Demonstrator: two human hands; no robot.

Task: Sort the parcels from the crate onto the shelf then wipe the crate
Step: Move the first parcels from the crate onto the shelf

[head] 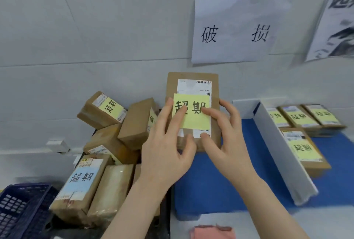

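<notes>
We hold a flat cardboard parcel (193, 85) upright, left hand (166, 143) and right hand (228, 143) gripping its sides; boxy brown parcels (107, 143) at nine o'clock.

White divider (281, 150) beside bare blue mat (220, 181)

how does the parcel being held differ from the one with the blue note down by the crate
The held parcel stands upright on the blue mat, gripped by the left hand and right hand; the blue-note parcel lies flat in the pile, untouched. The held one carries a yellow note, the other a pale blue one. The held one's brown wrap looks smooth, the other's more crumpled. Both notes bear the same two handwritten characters.
</notes>
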